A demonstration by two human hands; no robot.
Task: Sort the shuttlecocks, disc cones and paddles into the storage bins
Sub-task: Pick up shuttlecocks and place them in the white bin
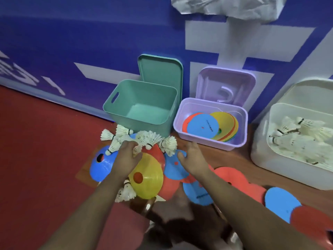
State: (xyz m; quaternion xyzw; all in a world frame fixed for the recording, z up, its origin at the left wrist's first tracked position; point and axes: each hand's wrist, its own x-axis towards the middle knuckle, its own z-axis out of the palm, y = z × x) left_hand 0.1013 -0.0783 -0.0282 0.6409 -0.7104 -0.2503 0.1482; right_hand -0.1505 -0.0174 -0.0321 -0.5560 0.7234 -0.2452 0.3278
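Observation:
My left hand (pixel 128 156) grips a bunch of white shuttlecocks (pixel 144 138) low over the floor pile, just in front of the empty green bin (pixel 115 107). More shuttlecocks (pixel 168 145) lie beside it. My right hand (pixel 192 156) hovers open, fingers spread, over a blue disc cone (pixel 173 169). A yellow cone (pixel 147 175) and a blue cone (pixel 100 165) lie under my left forearm. The purple bin (pixel 209 141) holds stacked flat discs (pixel 210 126). The white bin (pixel 261 152) at the right holds several shuttlecocks (pixel 295 136).
Red and blue flat discs (pixel 281 201) trail across the floor to the lower right. Two shuttlecocks (pixel 126 193) sit by the yellow cone. The green lid (pixel 160 69) and purple lid (pixel 225 83) lean on the blue wall behind the bins. Dark paddle shapes (pixel 180 222) lie near my legs.

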